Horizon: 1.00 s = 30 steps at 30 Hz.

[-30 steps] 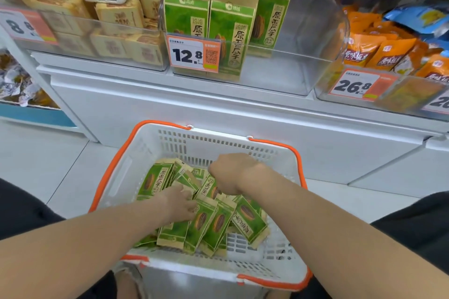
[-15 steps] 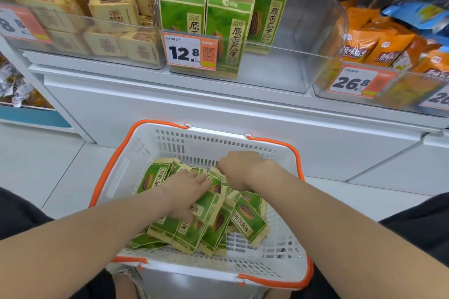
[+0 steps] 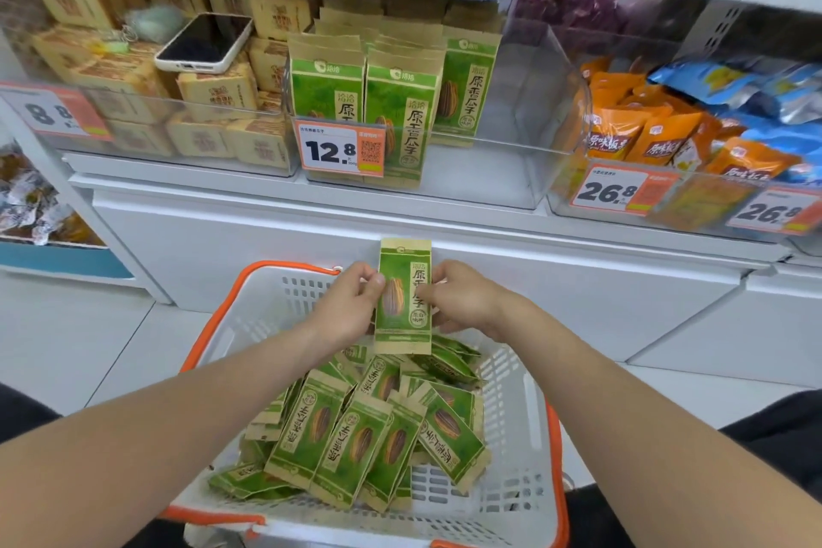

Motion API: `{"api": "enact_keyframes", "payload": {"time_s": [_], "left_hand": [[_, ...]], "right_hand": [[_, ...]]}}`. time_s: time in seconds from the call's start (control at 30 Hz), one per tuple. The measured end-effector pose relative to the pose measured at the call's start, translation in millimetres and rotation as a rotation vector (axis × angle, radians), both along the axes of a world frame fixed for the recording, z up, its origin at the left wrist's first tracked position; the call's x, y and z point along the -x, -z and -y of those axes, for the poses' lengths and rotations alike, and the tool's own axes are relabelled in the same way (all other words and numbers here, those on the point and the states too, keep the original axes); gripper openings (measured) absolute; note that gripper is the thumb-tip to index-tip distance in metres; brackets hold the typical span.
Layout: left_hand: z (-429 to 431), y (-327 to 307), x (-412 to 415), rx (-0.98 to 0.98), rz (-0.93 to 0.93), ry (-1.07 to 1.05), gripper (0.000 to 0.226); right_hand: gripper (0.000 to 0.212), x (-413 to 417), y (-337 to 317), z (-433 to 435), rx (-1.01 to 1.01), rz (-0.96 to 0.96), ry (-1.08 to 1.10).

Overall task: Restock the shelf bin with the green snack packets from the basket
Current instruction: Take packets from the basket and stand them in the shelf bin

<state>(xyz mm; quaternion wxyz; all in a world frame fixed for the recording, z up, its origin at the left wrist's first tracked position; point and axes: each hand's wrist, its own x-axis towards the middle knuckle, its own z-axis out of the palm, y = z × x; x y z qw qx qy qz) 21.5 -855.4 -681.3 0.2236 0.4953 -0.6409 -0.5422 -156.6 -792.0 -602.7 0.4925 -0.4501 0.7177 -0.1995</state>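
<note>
While the left grip [image 3: 347, 308] and right grip [image 3: 468, 303] pinch one upright green packet [image 3: 403, 303] above the basket [image 3: 525, 407], it next needs lifting into the shelf bin [image 3: 489, 167].

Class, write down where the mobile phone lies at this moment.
Head view, upper left: the phone lies on the tan boxes, in the bin left of the shelf bin of green packets.
</note>
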Motion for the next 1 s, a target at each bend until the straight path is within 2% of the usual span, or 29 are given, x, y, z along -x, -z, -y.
{"api": "enact_keyframes", "payload": {"time_s": [0.1,0.17,0.23,0.3,0.37,0.5,0.57,0.63,0.77,0.8,0.87,1.0], "left_hand": [[-4,-10,11,0.072,-0.017,-0.124,0.028],[-7,-15,15,0.115,-0.017,-0.214,0.031],[-9,-21,16,0.169,0.006,-0.238,0.031],[-11,-29,16,0.274,0.022,-0.222,0.030],[-13,-39,18,0.370,0.008,-0.186,0.028],[-16,-66,29,0.503,-0.053,-0.147,0.025],[-15,-82,37,0.561,-0.096,-0.159,0.024],[-13,-99,44,0.618,-0.150,-0.164,0.021],[-7,-132,54,0.757,-0.233,-0.094,0.004],[-4,-139,55,0.784,-0.244,-0.068,0.009],[5,-149,54,0.891,-0.206,-0.018,0.021],[23,-154,54,1.181,0.041,0.006,0.034]], "right_hand": [[0.012,7,1,0,0.059,0.067,0.088],[0.016,9,-1,-1,0.080,0.089,0.115],[0.020,9,-6,-2,0.106,0.120,0.154],[0.014,6,-13,-4,0.168,0.120,0.175],[0.010,0,-19,-7,0.323,0.034,0.212],[0.016,-9,-25,-13,0.697,-0.282,0.196],[0.026,-12,-30,-15,0.815,-0.280,0.240],[0.044,-15,-39,-14,0.919,-0.237,0.289],[0.073,-8,-59,-2,1.056,-0.197,0.310],[0.075,-3,-65,2,1.088,-0.197,0.314],[0.074,7,-81,9,1.163,-0.209,0.325],[0.061,25,-115,24,1.335,-0.342,0.470]]}}
